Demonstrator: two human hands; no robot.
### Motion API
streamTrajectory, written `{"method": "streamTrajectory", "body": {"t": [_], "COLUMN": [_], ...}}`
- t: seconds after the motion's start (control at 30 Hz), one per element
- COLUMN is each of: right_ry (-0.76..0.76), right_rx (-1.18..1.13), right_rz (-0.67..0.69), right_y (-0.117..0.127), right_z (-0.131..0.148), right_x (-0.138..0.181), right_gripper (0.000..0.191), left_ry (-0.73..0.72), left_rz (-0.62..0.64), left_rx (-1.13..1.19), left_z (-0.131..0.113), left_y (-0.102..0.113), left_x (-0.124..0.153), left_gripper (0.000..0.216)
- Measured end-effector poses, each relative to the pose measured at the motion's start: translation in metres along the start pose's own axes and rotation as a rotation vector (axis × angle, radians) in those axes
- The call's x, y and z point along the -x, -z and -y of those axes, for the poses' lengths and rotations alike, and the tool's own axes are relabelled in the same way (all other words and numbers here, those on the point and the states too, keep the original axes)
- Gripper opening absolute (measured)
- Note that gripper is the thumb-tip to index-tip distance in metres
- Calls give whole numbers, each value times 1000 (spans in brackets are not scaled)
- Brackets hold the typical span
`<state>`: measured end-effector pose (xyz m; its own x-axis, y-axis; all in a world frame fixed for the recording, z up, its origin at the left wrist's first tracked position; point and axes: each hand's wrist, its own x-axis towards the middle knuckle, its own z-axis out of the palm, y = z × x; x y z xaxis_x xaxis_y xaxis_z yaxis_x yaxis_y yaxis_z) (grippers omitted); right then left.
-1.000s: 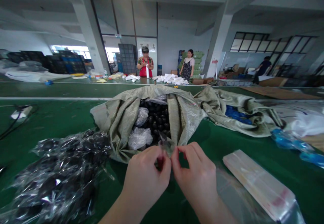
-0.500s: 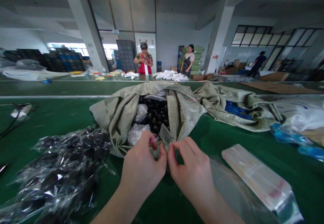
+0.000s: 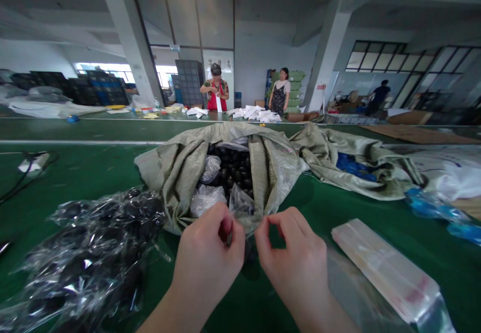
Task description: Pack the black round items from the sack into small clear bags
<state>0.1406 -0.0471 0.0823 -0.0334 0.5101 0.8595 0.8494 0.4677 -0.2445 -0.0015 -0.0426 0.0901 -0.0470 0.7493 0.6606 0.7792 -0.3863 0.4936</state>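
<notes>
Left hand (image 3: 210, 250) and right hand (image 3: 295, 253), just apart, pinched clear bag (image 3: 242, 203), likely for tautness; sack (image 3: 260, 165) faced them at 12 o'clock, presumably for reach.

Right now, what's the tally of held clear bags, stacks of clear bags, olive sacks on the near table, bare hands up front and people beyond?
Held clear bag: 1
Stack of clear bags: 1
Olive sacks: 2
Front hands: 2 (left hand, right hand)
People beyond: 3
Total: 9
</notes>
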Motion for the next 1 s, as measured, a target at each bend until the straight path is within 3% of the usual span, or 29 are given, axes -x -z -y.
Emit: {"method": "streamTrajectory", "body": {"t": [0.3, 0.53, 0.63, 0.73, 1.0], "right_ry": [-8, -3, -7, -13, -35], "right_rx": [-16, -27, -19, -9, 20], "right_rz": [-13, -39, -23, -3, 39], "right_y": [8, 6, 5, 6, 5], "right_z": [2, 3, 1, -1, -2], "right_x": [-3, -2, -2, -3, -3], "right_gripper": [18, 18, 18, 18, 19], "left_ry": [19, -69, -60, -64, -104], "left_rz": [57, -73, 8, 111, 99], "left_rx": [101, -220, -130, -12, -13], "left_z": [-7, 1, 3, 3, 2], "left_y": [14, 9, 4, 4, 5], "left_x": [0, 3, 3, 1, -1], "left_gripper": [29, 19, 3, 6, 18]}}
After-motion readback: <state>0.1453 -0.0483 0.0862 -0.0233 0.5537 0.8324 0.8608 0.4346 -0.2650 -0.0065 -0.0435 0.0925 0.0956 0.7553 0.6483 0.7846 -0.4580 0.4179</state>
